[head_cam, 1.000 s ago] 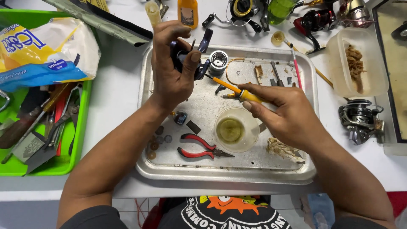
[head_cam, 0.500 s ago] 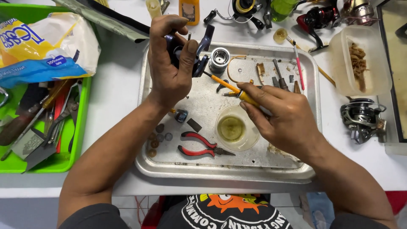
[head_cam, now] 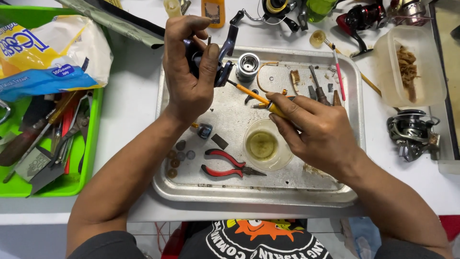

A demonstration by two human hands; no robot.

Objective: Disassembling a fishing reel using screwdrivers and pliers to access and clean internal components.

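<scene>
Since the earlier frame, the right hand (head_cam: 318,132) has drawn slightly back over the metal tray (head_cam: 352,144), fingers closed on the yellow-handled tool (head_cam: 254,97). The left hand (head_cam: 189,72) grips the dark reel body (head_cam: 218,62) above the tray's top-left corner; rigid, probably greasy, best held by its frame.

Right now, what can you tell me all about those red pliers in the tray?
The pliers are small, with red grips and dark metal jaws tapering to a point. They lie flat on the metal tray, handles spread apart toward the left, tip pointing right. No hand touches them. A clear cup of yellowish liquid sits just beyond the tip, and small round parts lie left of the handles.
</scene>
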